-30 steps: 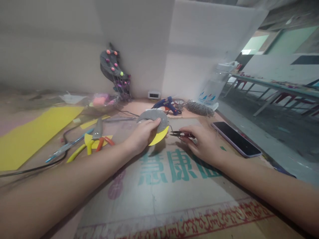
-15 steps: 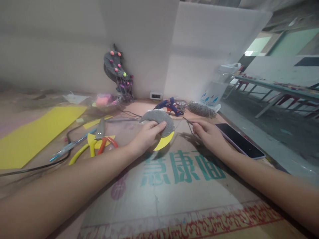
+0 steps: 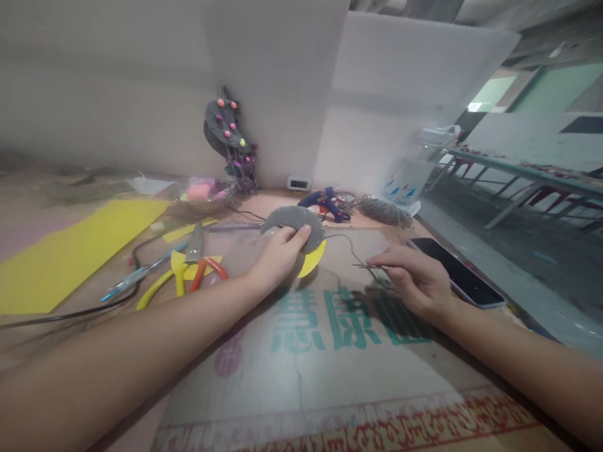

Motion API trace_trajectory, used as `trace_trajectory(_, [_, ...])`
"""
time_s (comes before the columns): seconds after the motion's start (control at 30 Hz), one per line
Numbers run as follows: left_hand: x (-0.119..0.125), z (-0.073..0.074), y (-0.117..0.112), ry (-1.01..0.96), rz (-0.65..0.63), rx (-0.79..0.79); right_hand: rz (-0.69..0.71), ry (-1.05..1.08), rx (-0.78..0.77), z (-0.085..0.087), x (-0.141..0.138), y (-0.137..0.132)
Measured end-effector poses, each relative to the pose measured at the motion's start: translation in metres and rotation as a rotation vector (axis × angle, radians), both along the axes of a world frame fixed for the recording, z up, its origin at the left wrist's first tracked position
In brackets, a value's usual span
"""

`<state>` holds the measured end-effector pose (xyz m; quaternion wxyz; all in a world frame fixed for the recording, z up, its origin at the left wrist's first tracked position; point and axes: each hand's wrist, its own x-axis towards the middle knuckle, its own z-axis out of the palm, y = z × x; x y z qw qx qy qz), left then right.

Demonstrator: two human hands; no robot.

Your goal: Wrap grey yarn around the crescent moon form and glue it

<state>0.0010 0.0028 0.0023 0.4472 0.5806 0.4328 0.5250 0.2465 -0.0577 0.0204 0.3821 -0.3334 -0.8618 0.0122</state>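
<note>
Left grip (image 3: 281, 252) pinches a crescent wrapped in grey yarn (image 3: 293, 217), thumb on top; fingers beneath hidden. Crescent is held above the cardboard sheet (image 3: 264, 389), midway across the bench (image 3: 257, 196); its bare yellow card (image 3: 313, 258) shows at the lower right.

Right grip (image 3: 419, 276) closed on small snips (image 3: 370, 266): only thin pointed tips show, handles hidden by the fingers. Loose grey strand (image 3: 347, 236) runs from the crescent towards this grip; whether it is also held, cannot tell.

Cardboard bears three large green characters: first appears to be 慧, second 康, smeared; third unclear. Red lettering band (image 3: 358, 427) below, illegible, running out at the bottom edge. Purple round mark (image 3: 228, 358), unreadable.

To the left: scissors (image 3: 194, 250) with yellow and orange handles, partly behind the forearm; blue pen (image 3: 141, 274); yellow sheet (image 3: 89, 251), cut off at the frame edge.

To the right: phone (image 3: 464, 276), dark screen, partly behind the right grip.

Behind: blue glue gun (image 3: 326, 202); grey yarn hank (image 3: 384, 210); digital clock (image 3: 299, 183), digits illegible; bottle (image 3: 407, 166) with blue and red sail shapes, blurred; pompom-dotted grey crescent ornament (image 3: 219, 129) against the white wall.
</note>
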Motion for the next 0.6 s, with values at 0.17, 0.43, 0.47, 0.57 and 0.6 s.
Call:
trace_trajectory(0.17, [0.0, 0.006, -0.004, 0.005, 0.077, -0.032, -0.015, -0.209, 0.036, -0.001, -0.001, 0.01])
trace_trajectory(0.43, [-0.001, 0.006, -0.002, -0.202, 0.099, -0.12, -0.286, -0.195, -0.058, -0.008, -0.001, 0.027])
trace_trajectory(0.47, [-0.001, 0.005, 0.0, -0.216, 0.103, -0.113, -0.26, -0.184, -0.058, -0.008, 0.001, 0.027])
trace_trajectory(0.57, [-0.003, 0.003, 0.005, -0.229, 0.15, -0.086, -0.178, -0.186, -0.004, -0.007, 0.005, 0.026])
trace_trajectory(0.6, [-0.003, 0.002, 0.007, -0.231, 0.167, -0.077, -0.169, -0.192, 0.017, -0.007, 0.005, 0.026])
